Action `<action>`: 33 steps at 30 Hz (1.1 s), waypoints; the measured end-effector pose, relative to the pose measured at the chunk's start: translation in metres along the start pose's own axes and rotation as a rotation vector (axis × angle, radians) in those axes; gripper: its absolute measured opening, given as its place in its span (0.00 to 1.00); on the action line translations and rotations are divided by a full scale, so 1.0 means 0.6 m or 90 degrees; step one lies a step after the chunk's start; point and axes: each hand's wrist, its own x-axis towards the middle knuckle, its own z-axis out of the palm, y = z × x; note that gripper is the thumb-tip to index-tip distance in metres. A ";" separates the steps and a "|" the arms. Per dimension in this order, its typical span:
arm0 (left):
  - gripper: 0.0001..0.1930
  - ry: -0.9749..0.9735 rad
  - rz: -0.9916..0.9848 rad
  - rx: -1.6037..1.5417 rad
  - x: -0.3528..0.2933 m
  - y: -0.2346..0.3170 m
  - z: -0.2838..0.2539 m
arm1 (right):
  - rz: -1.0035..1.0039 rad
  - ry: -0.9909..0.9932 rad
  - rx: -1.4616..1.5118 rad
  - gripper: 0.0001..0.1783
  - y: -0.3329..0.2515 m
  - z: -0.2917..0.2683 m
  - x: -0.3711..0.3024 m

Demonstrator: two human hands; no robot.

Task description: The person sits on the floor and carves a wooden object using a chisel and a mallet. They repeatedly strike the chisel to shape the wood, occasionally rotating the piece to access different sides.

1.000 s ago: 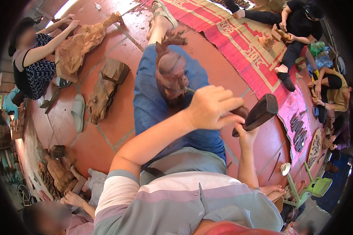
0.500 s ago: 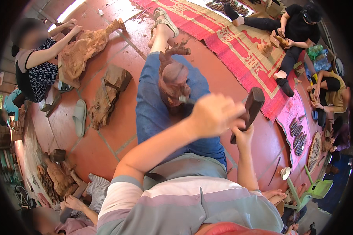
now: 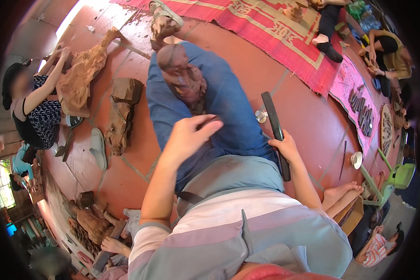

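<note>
Reddish-brown carved wooden figure (image 3: 184, 81): between the denim-clad legs (image 3: 226, 88). Left hand (image 3: 186, 140): just on its near side, fingers curled toward thumb beside something dark, mostly hidden; cannot tell if pinched. Right hand (image 3: 287, 147): wrapped round dark mallet (image 3: 274, 114). Left floor: rough wood block (image 3: 127, 90). Far right: pink cloth (image 3: 341, 87) under slim tools (image 3: 363, 112).

Free passage over the right thigh (image 3: 231, 102), between carved figure (image 3: 184, 83) and dark bar (image 3: 274, 116).

My carved figure (image 3: 184, 81) is smooth-topped wood; my bar (image 3: 275, 126) looks matt, perhaps wood; the tiled floor (image 3: 308, 133) is glossy.
</note>
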 end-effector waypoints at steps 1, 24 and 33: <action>0.25 0.054 0.007 -0.014 -0.016 -0.004 -0.014 | -0.020 0.007 -0.001 0.23 0.004 0.003 -0.009; 0.20 0.601 -0.124 -0.016 -0.283 -0.128 -0.150 | -0.202 -0.078 -0.018 0.18 -0.070 0.022 -0.021; 0.10 0.511 -0.110 -0.150 -0.251 -0.146 -0.103 | -0.274 -0.058 0.152 0.21 -0.153 0.002 -0.044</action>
